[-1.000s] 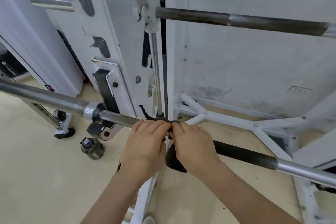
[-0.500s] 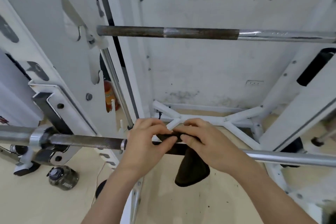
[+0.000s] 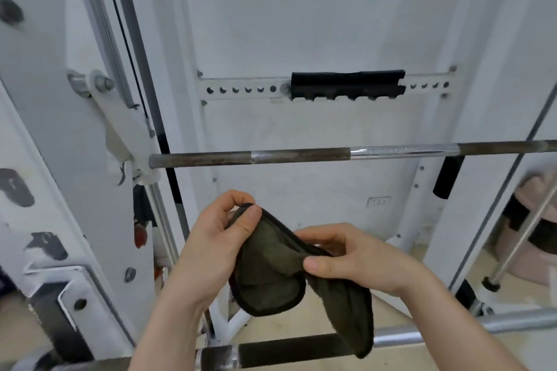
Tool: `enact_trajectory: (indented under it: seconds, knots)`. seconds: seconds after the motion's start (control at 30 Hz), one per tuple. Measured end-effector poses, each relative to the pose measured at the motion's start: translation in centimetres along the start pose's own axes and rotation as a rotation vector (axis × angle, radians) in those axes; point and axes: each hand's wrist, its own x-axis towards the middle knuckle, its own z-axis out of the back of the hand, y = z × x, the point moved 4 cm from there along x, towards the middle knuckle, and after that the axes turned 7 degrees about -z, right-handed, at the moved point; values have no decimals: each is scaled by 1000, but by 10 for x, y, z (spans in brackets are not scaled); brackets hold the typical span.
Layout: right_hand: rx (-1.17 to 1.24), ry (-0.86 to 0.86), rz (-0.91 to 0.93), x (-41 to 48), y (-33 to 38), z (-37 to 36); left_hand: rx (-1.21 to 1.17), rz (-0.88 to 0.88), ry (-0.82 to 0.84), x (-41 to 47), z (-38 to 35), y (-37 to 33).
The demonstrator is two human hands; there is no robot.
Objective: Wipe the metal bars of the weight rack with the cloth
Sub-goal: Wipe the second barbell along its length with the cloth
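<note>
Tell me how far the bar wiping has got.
Done: I can't confirm any bar is clean; the upper bar shows dull, rusty-looking stretches beside one shiny section. In hand: the left hand and right hand hold the dark cloth between them, lifted off the lower bar, seemingly refolding it. Left: the upper bar, probably, and perhaps more of the lower one.

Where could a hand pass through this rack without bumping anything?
Open gap between the upper bar and the lower bar, right of both hands. Crowded at left: the white upright and its bracket. The left hand and right hand hold the cloth.
</note>
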Motion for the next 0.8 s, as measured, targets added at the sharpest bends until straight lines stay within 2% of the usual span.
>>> enact_trajectory:
  seconds: [0.13,0.33,0.5,0.57,0.63,0.73,0.8]
  knots:
    - [35,-69,55,0,6,26,54,-81,14,19,-16,-21]
    - [-15,-375,167,-8,12,85,203,-134,38,49,-47,-36]
    - [-76,-324,78,-30,-3,157,210,-105,10,74,-91,-23]
    - [-83,-414,43,-38,-12,194,257,-63,33,84,-117,-13]
    - [-180,-586,-1,-40,-20,230,388,-26,65,94,-147,-1]
    - [-511,-827,-62,-38,-30,263,642,36,147,106,-186,21]
    - [-644,-900,-63,-33,-40,272,729,119,226,110,-202,38]
